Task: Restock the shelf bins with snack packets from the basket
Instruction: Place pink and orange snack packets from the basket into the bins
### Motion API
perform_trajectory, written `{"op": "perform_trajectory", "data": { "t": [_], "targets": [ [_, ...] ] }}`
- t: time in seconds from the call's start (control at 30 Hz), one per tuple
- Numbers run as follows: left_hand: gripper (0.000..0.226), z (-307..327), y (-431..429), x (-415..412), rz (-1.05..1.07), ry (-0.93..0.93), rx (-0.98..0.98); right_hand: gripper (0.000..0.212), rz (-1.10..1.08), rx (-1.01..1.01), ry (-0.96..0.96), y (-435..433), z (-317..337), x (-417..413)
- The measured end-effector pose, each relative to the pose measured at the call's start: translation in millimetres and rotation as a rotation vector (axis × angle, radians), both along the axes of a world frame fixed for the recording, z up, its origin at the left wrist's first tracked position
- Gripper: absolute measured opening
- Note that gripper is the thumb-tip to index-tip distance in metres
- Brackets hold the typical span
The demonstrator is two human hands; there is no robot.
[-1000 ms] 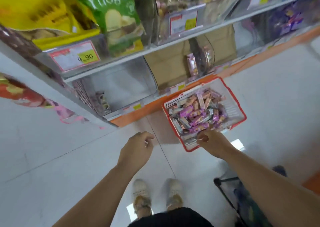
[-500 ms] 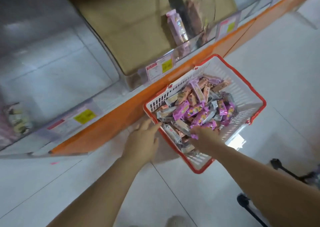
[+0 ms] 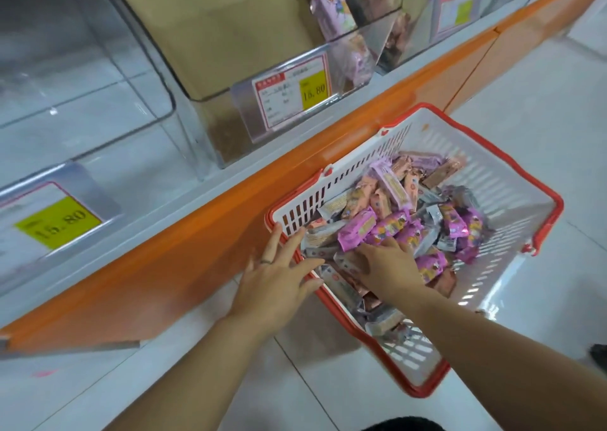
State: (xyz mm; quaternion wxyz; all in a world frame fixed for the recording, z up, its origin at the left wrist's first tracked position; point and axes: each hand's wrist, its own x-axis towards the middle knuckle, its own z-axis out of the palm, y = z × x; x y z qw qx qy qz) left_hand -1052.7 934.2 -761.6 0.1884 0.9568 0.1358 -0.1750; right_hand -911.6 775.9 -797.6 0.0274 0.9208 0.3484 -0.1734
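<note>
The white plastic basket with a red rim point(image 3: 476, 148) sat on the white tiled floor point(image 3: 542, 86), just beside the clear plastic shelf bins point(image 3: 213, 128). Pink, brown and silver snack packets point(image 3: 387, 223) lay piled inside it. The left hand point(image 3: 279, 279) touched the rim, its grip wide open with straight fingers. The right hand point(image 3: 391, 266) rested on the pile. I could not tell if its grip held a packet.

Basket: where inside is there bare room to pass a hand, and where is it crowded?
Free: the right side of the basket, between the snack packets and its outer wall, and its near corner. Crowded: the left side, where the left hand and right hand reach in.
</note>
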Motion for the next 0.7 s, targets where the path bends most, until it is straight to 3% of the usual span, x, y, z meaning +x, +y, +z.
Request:
{"op": "perform_trajectory", "data": {
  "t": [0.13, 0.27, 0.37, 0.53, 0.7],
  "targets": [
    [0.044, 1.0, -0.1, 1.3, 0.005, 0.034, -0.037, 0.017, -0.094, 0.223, 0.288, -2.4, 36.1, -7.0],
    [0.046, 20.6, 2.5, 4.2, 0.008, 0.072, -0.091, 0.027, -0.142, 0.412, 0.521, -3.4, 94.6, -13.4],
    [0.052, 49.7, 7.1, -2.4, 0.106, -0.087, -0.273, 0.033, -0.094, 0.542, 0.640, 0.5, 141.6, -18.6],
    [0.052, 116.8, 18.1, -31.3, 0.221, -0.378, -0.462, 0.037, -0.003, 0.667, 0.657, 19.1, 199.8, -36.5],
    [0.037, 157.3, 37.4, -76.0, 0.291, -0.583, -0.460, 0.036, 0.105, 0.741, 0.764, 42.7, 247.7, -61.4]
  ]
}}
